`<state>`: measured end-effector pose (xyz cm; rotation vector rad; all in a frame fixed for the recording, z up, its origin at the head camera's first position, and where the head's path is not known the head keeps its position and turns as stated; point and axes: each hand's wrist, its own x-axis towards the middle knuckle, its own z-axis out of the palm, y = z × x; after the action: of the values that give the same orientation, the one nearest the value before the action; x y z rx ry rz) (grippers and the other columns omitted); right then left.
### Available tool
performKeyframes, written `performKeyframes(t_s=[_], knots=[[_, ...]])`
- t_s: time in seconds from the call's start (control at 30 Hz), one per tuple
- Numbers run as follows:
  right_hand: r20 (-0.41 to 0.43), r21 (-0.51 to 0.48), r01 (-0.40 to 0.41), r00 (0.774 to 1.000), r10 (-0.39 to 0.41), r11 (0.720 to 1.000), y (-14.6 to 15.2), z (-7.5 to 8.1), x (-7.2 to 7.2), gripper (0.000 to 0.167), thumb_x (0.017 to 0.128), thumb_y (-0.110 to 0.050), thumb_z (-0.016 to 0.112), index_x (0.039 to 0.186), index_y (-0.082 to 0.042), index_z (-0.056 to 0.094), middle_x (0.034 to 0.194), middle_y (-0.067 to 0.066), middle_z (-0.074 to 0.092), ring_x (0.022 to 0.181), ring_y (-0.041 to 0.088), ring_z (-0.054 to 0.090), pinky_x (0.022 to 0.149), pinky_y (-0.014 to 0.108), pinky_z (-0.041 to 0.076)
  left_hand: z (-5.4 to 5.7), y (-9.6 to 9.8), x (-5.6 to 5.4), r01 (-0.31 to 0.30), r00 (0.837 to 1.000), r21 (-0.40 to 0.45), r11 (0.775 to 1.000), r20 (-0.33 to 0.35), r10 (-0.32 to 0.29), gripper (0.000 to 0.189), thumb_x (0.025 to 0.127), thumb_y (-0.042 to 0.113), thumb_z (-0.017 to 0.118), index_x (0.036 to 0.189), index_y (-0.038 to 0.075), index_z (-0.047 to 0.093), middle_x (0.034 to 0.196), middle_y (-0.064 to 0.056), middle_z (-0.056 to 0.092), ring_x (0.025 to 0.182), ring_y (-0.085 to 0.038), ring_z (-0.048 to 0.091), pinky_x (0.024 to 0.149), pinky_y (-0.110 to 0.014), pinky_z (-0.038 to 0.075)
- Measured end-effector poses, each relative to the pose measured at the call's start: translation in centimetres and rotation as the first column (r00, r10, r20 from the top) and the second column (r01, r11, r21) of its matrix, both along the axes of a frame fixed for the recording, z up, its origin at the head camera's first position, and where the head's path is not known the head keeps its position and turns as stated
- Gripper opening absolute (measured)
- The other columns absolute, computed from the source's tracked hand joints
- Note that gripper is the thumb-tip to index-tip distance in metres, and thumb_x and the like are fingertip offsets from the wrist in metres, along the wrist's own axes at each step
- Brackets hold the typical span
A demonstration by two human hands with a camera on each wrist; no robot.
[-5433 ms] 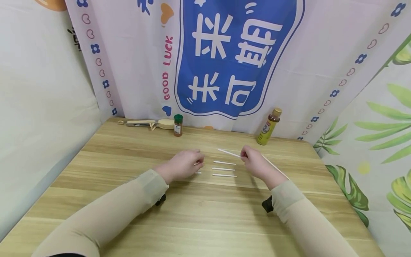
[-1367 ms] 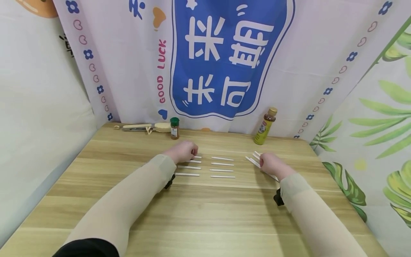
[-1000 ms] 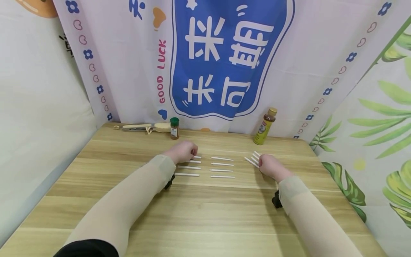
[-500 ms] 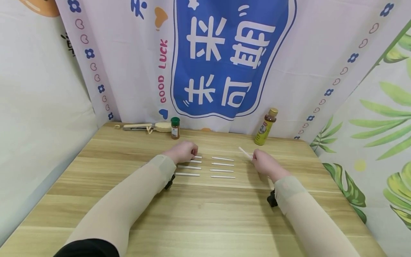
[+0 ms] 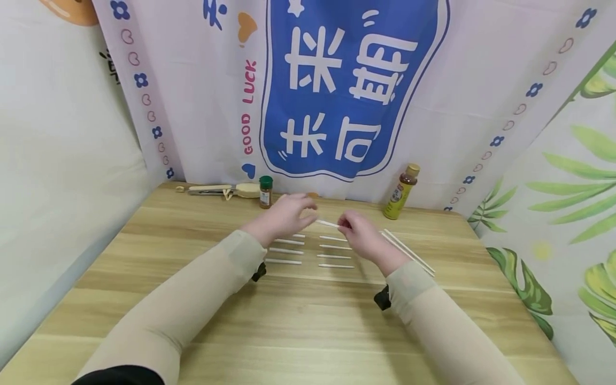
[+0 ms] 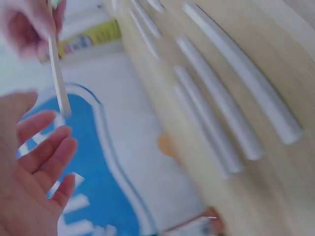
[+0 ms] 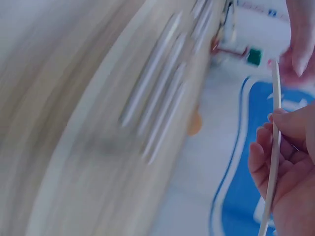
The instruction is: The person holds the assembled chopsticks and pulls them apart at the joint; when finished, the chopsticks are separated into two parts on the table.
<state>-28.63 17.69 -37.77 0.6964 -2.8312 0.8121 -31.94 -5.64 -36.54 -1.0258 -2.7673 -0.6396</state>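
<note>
My right hand [image 5: 358, 234] pinches a slim white stick [image 5: 328, 223] above the table, its free end pointing left. In the right wrist view the stick [image 7: 274, 167] runs between the thumb and fingers of that hand [image 7: 295, 157]. My left hand [image 5: 283, 216] hovers with parted fingers close to the stick's free end; the left wrist view shows this hand [image 6: 39, 167] holding nothing. Below, several white sticks lie in two columns, thicker ones [image 5: 284, 262] on the left, partly hidden by the left hand, and tapering ones [image 5: 336, 266] on the right.
Loose white sticks [image 5: 409, 252] lie slanted beside my right forearm. Along the back of the wooden table [image 5: 308, 331] stand a green-capped jar [image 5: 266, 192] and a yellow-labelled bottle [image 5: 401, 192]. Long cream-handled utensils [image 5: 216, 190] lie at the back left, against the printed cloth.
My right hand has come left from the loose sticks, bringing one along. My left hand has risen off the farthest left stick and spread its fingers. Fewer sticks lay in the columns 5.4 s ago.
</note>
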Motion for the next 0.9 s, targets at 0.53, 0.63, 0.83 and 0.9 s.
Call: performKeyframes(t_s=[0.53,0.63,0.83,0.9], knots=[[-0.102,-0.033,-0.122,0.988,0.118,0.992,-2.1,1.6,2.2,0.006,0.095,0.002,0.062,0.092,-0.003,0.061,0.088,0.004,0.056,0.080,0.019,0.052,0.071,0.035,0.046,1.1,1.9,2.6,0.164,0.986,-0.112,0.980,-0.002,-0.165,0.013,0.100,0.015,0.059,0.088,0.012,0.063,0.071,0.005,0.057,0.065,-0.013,0.053,0.064,-0.030,0.045],[-0.135,-0.031,-0.148,0.981,0.142,0.989,-2.1,1.4,2.2,0.006,0.094,0.003,0.062,0.091,-0.002,0.061,0.088,0.005,0.057,0.080,0.019,0.054,0.072,0.035,0.047,1.0,2.0,2.8,0.176,0.984,-0.117,0.977,-0.012,-0.179,0.013,0.101,0.017,0.058,0.095,0.009,0.067,0.079,0.004,0.062,0.071,-0.014,0.057,0.068,-0.032,0.048],[-0.193,-0.003,-0.155,0.969,0.151,0.988,-2.5,1.2,2.1,0.004,0.094,0.001,0.063,0.091,-0.002,0.063,0.088,0.006,0.060,0.080,0.020,0.057,0.072,0.036,0.049,1.0,2.2,3.1,0.162,0.985,-0.142,0.976,-0.028,-0.168,0.014,0.103,0.015,0.054,0.104,0.008,0.067,0.092,0.000,0.068,0.082,-0.016,0.064,0.075,-0.034,0.052],[-0.197,0.043,-0.138,0.970,0.144,0.989,-2.6,1.2,2.0,0.005,0.096,-0.002,0.062,0.092,-0.002,0.064,0.088,0.006,0.060,0.081,0.020,0.058,0.074,0.037,0.049,1.0,2.2,3.2,0.156,0.987,-0.143,0.977,-0.020,-0.160,0.014,0.103,0.014,0.054,0.104,0.008,0.066,0.091,0.000,0.068,0.081,-0.015,0.064,0.075,-0.034,0.052]])
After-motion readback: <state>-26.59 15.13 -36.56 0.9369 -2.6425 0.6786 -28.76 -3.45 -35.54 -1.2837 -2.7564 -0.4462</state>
